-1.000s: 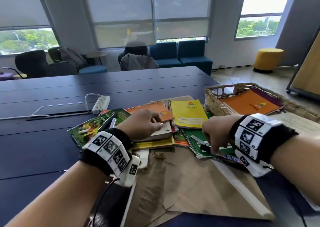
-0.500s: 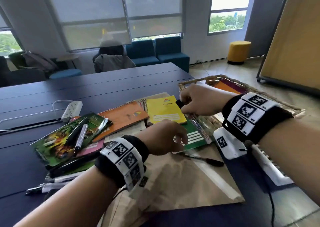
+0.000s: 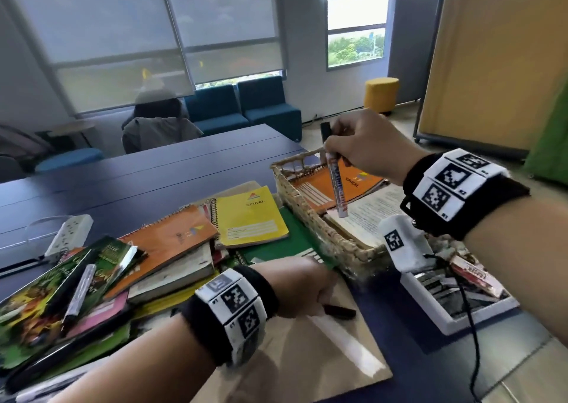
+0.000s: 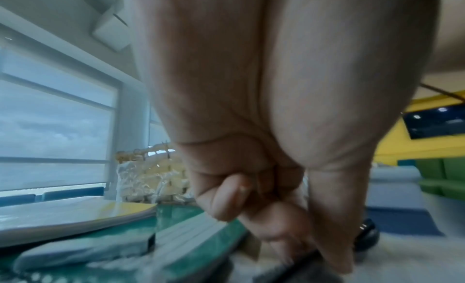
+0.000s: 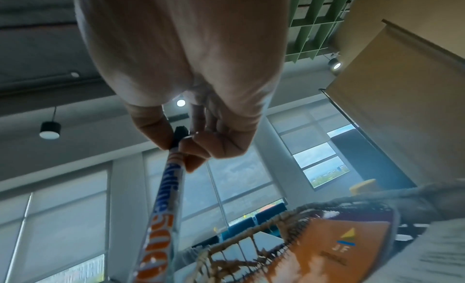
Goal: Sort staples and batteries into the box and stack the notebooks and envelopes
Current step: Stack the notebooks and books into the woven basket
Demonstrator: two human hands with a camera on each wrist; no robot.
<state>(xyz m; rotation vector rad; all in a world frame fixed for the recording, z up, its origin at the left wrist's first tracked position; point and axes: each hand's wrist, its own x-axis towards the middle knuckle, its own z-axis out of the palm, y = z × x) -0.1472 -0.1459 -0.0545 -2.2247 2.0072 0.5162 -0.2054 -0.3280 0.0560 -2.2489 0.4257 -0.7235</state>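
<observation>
My right hand [image 3: 333, 147] pinches a white, orange and blue marker [image 3: 336, 187] just below its black cap. The marker [image 5: 161, 207] hangs almost upright over the wicker basket [image 3: 304, 218]. An orange spiral notebook [image 3: 353, 184] and a printed sheet lie in that basket. Low on the brown envelope [image 3: 307, 356], my left hand [image 3: 322, 292] has its fingers [image 4: 226, 199] curled onto a black pen [image 3: 339, 311]. A yellow notebook [image 3: 249, 218], an orange one [image 3: 172, 236] and a green one [image 3: 276, 249] lie loosely piled left of the basket. A white box [image 3: 430, 313] at the right holds staple strips.
More books and two markers [image 3: 78, 292] are heaped at the left on the dark blue table [image 3: 138, 181]. A white power strip [image 3: 69, 233] lies behind them. My right wrist cable hangs over the white box. Chairs and sofas stand beyond the table.
My right hand has lifted the marker off the notebooks and carried it up over the basket. My left hand has moved right, down to the black pen on the envelope.
</observation>
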